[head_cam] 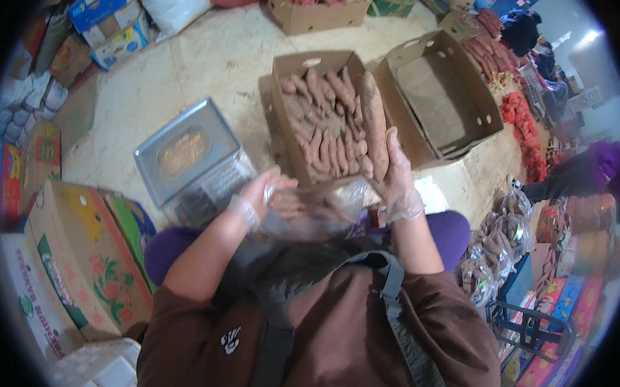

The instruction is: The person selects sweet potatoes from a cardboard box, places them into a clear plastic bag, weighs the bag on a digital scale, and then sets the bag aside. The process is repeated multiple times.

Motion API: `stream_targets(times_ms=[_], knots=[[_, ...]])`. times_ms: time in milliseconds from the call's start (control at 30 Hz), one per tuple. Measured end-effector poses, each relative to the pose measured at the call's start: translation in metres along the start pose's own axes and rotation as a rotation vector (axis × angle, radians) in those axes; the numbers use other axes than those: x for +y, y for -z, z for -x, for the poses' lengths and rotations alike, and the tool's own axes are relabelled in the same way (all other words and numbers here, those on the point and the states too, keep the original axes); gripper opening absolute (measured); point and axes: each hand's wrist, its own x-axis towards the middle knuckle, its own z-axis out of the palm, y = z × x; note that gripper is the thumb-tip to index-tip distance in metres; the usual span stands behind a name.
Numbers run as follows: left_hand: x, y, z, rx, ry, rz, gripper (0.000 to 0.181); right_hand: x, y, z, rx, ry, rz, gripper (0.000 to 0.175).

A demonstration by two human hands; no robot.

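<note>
My right hand [399, 172], in a clear plastic glove, is against a long, thick root vegetable [373, 123], likely a sweet potato, and grips it at the right wall of an open cardboard box [290, 61]. Smaller reddish-brown roots [325, 147] lie in that box. My left hand [273, 191], also in a clear glove, holds a clear plastic bag [314, 212] of roots over my lap; blur hides the exact grip. Left of the box stands a scale with a metal tray [186, 147]; its lower part is under clear plastic.
A second cardboard box [436, 90], with no roots visible inside, stands right of the first. Bagged roots [496, 250] are piled at the right, near a person's leg [558, 177]. Cartons [75, 249] stand at the left. Another box of roots [319, 15] is farther ahead.
</note>
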Motion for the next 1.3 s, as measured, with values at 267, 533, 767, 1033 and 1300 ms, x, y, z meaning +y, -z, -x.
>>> stream_targets(times_ms=[267,533,767,1033,1300], knots=[[-0.003,0.004,0.007,0.101,-0.044,-0.051,0.046,0.075,0.052,0.012,-0.169,-0.539,0.494,0.037],[0.000,-0.011,0.007,0.075,-0.139,-0.163,0.058,0.104,0.060,0.009,-0.159,-0.672,-0.371,0.048],[-0.012,-0.009,0.002,0.024,-0.261,-0.240,0.070,0.104,0.046,0.011,-0.115,-0.634,0.085,0.053],[-0.009,0.000,0.013,0.106,-0.060,-0.055,0.052,0.154,0.074,-0.027,-0.260,-0.602,1.015,0.036],[-0.010,0.018,0.004,0.188,-0.162,0.087,0.040,0.212,0.150,-0.043,-0.198,-0.318,1.607,0.038]])
